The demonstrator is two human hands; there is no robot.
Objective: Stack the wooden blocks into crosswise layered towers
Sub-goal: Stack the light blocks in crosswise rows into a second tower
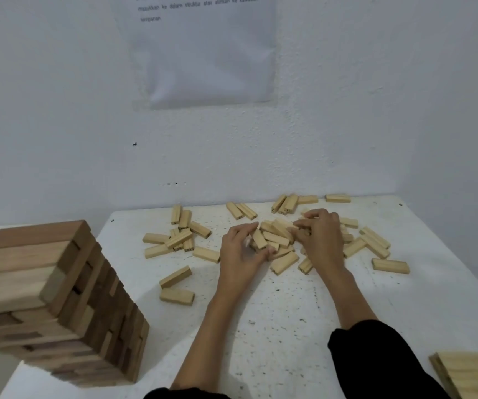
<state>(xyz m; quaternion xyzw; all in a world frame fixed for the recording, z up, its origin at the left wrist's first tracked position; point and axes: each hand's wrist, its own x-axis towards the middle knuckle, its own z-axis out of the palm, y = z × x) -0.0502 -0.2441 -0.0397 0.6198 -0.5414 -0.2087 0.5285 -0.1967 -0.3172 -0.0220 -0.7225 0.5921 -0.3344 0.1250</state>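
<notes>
Both hands are down in the heap of pale wooden blocks [275, 240] near the middle of the white counter [289, 312]. The left hand [239, 251] has fingers and thumb curled round a few pieces at the heap's near-left edge. The right hand [322, 239] lies curled over the far-right side, and I cannot tell whether it actually pinches a piece.

A tall crosswise tower of darker blocks [59, 298] stands at the near left, well apart from the heap, so the step in hand looks like gathering stock for a further tower. A flat pale board [468, 375] lies at the near-right corner.

To do this well, draw out only one layer's worth of pieces at a time and turn them parallel with long sides touching. Square the ends between the palms, then set them on the bare counter nearer the body. Keep the left forearm away from the tall tower. The stray blocks [176, 276] around the heap can wait; take them singly once the base sits flush.
</notes>
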